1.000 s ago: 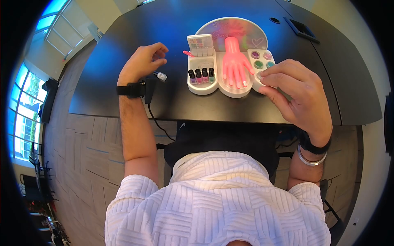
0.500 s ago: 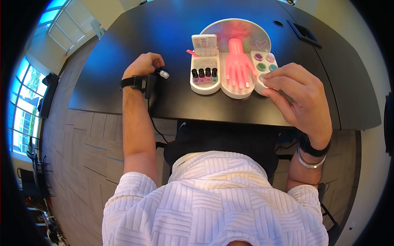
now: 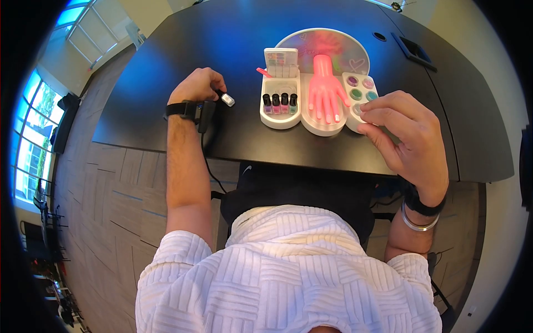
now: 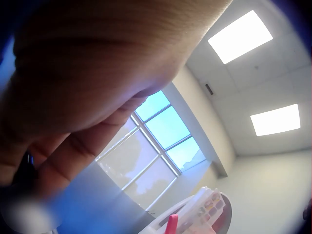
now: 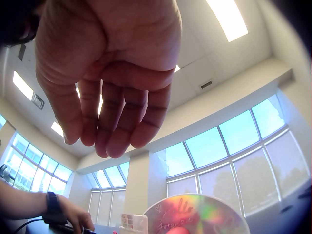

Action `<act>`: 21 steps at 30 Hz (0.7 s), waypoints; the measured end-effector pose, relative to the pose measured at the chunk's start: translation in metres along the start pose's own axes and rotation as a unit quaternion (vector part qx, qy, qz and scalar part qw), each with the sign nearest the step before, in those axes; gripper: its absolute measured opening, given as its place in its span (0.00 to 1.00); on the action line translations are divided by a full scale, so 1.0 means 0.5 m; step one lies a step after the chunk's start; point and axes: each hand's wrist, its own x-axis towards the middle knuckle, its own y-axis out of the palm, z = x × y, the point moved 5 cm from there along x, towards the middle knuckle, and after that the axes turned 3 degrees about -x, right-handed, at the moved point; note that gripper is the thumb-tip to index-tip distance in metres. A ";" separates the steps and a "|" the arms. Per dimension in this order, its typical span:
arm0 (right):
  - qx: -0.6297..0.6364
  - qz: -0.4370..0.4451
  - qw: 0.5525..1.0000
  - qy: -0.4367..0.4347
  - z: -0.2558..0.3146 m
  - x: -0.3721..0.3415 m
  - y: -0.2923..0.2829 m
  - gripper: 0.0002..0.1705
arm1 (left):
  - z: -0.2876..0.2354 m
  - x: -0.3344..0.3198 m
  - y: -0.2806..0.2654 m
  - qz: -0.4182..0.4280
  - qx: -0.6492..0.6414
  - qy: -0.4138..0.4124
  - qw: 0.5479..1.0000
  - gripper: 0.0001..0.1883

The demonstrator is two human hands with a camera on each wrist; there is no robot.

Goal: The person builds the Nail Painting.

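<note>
My left hand (image 3: 195, 86) pinches the black cap of a nail polish bottle (image 3: 228, 100) with pale silvery polish, left of a white toy nail salon set (image 3: 279, 119). In the left wrist view the bottle (image 4: 29, 214) is blurred below the fingers. On the set lies a pink model hand (image 3: 326, 91), fingers toward me, one nail painted white. Over the set's right-hand palette (image 3: 350, 117) is my right hand (image 3: 411, 130), fingers bent loosely and thumb apart, fingertips right at a pale pot. The right wrist view shows nothing between these fingers (image 5: 117, 146).
Several black-capped polish bottles (image 3: 280, 104) stand in the set's left tray, by an upright nail case (image 3: 281, 61) and a pink stick (image 3: 263, 72). A rounded backboard (image 3: 355, 55) rises behind. A cable (image 3: 210, 166) hangs from my left wrist. The dark table (image 3: 244, 147) has its edge near me.
My left hand has come down to the bottle and now pinches its cap; the bottle has shifted slightly. My right hand stays at the palette. The set appears slightly lower and further right.
</note>
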 end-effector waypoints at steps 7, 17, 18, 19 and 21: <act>0.003 0.002 1.000 0.002 0.001 0.002 0.001 0.10 | -0.105 -0.053 -0.060 -0.079 -0.110 0.163 0.977 0.16; 0.001 0.007 1.000 0.006 0.003 0.001 0.000 0.10 | -0.271 -0.130 -0.047 -0.033 -0.135 0.406 0.903 0.16; 0.000 0.006 1.000 0.007 0.003 0.001 0.000 0.10 | -0.285 -0.132 -0.039 -0.011 -0.132 0.388 0.912 0.13; -0.001 0.006 1.000 0.008 0.003 0.000 -0.001 0.10 | -0.294 -0.127 -0.032 -0.012 -0.132 0.388 0.912 0.13; -0.004 0.006 1.000 0.007 0.002 -0.001 -0.002 0.10 | -0.308 -0.118 -0.005 0.010 -0.090 0.397 0.913 0.12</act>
